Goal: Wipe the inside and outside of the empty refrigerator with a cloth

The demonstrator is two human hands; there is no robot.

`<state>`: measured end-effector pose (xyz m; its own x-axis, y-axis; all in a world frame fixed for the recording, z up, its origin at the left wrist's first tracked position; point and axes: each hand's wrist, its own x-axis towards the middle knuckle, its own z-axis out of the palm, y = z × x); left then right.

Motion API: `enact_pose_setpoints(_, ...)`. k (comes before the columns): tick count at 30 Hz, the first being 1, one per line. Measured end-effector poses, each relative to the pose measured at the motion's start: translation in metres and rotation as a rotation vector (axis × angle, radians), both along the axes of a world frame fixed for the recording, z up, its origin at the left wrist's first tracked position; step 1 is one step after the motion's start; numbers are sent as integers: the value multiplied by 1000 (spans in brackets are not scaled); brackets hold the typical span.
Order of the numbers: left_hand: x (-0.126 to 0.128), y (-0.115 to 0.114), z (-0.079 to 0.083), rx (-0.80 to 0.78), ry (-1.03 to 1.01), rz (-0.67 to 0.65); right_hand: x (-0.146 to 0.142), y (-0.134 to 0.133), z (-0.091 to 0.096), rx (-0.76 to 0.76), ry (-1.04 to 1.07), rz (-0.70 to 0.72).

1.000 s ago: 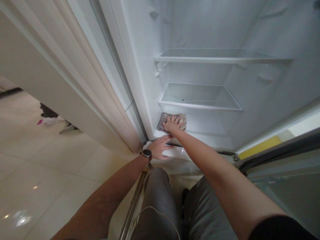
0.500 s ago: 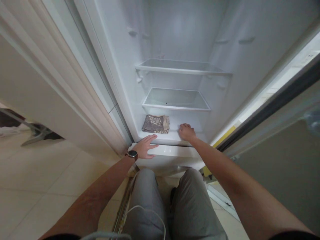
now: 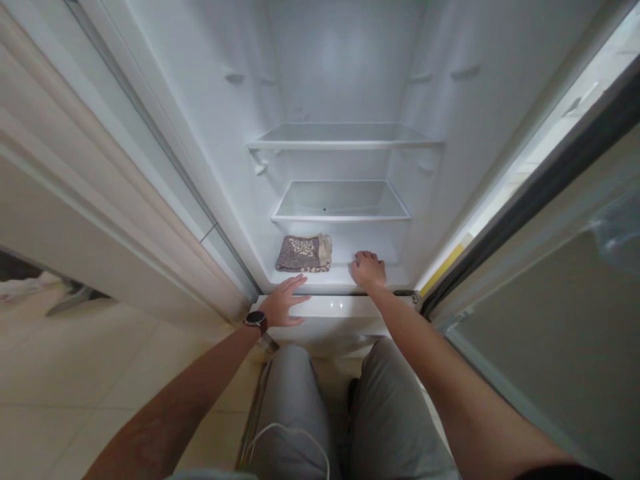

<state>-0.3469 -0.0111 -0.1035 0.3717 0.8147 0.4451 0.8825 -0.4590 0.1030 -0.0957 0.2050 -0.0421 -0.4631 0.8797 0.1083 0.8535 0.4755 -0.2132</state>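
My left hand (image 3: 284,304), with a dark round watch on its wrist, is open with fingers spread at the top edge of the white drawer front (image 3: 345,307). Just beyond its fingertips lies a folded grey-brown patterned cloth (image 3: 303,253), on the left of the fridge floor (image 3: 343,257). My right hand (image 3: 369,271) is closed, knuckles up, on the floor of the fridge to the right of the cloth. What its curled fingers hold, if anything, is hidden.
Two glass shelves with white edges, an upper shelf (image 3: 345,144) and a lower shelf (image 3: 340,217), sit above the hands. The fridge door (image 3: 555,327) stands open at the right. A pale panel (image 3: 125,253) borders the left. A white cable (image 3: 295,430) crosses my left leg.
The view has shifted slightly, so the fridge interior sits further left. My right hand stays closed on the fridge floor and has turned a little; my left hand remains spread by the drawer edge.
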Motion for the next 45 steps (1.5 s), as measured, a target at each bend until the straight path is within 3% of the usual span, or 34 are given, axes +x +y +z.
enact_pose_setpoints(4, 1, 20, 16, 21, -168, 180, -1, -1, 1, -8, -3, -7)
enact_pose_setpoints(11, -3, 117, 73, -37, -185, 631, -2, -1, 3, -5, -1, -8)
enact_pose_setpoints(14, -5, 147, 77, -131, -111, 735, -2, -2, 4, -19, -8, -14)
enact_pose_setpoints(17, -3, 161, 65, -286, -42, 766, -3, -2, 5, -28, -5, -12)
enact_pose_setpoints(22, -3, 164, 48, -461, 4, 761, -3, -2, 4, -29, 17, -7)
enact_pose_setpoints(27, -4, 160, 49, -520, -13, 750, -1, -3, 4, -28, 19, -1)
enact_pose_setpoints(45, 21, 107, 52, -473, -53, 689, 0, -3, 3, -14, -15, 12)
